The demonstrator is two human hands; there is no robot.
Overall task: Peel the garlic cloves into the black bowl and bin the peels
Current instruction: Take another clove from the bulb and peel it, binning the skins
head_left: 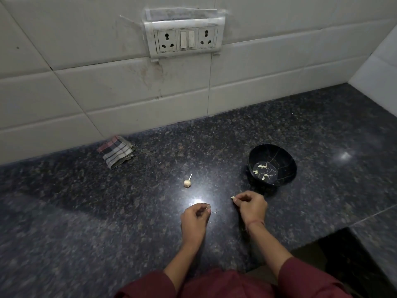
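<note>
Right hand (251, 206), lower centre of the frame, pinches a small garlic clove (233, 197) at its fingertips; the left hand (194, 218) beside it curls its fingers, apparently around a scrap of peel (208, 209). The clove could slip from so slight a pinch and skid over the desk (107, 211), missing the black bowl (279, 153), which sits just above and right of that hand, the garlic bulb (187, 183) up-left.
</note>
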